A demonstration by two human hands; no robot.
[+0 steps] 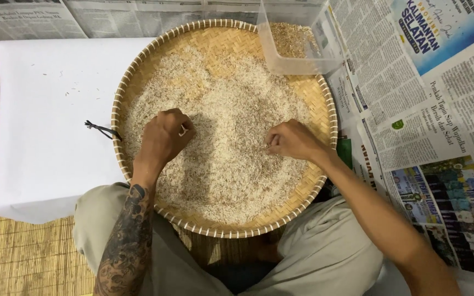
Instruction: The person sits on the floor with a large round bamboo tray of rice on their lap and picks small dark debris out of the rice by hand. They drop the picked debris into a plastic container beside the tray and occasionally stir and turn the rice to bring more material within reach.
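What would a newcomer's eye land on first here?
The big round woven tray at the centre, covered with a layer of pale rice. Both hands work in the grains: the left hand, on a tattooed forearm, curled near the tray's left side, the right hand pinching at grains toward the right. A clear plastic tub holding some husky grain sits on the tray's upper right rim, with newspaper spread to the right.
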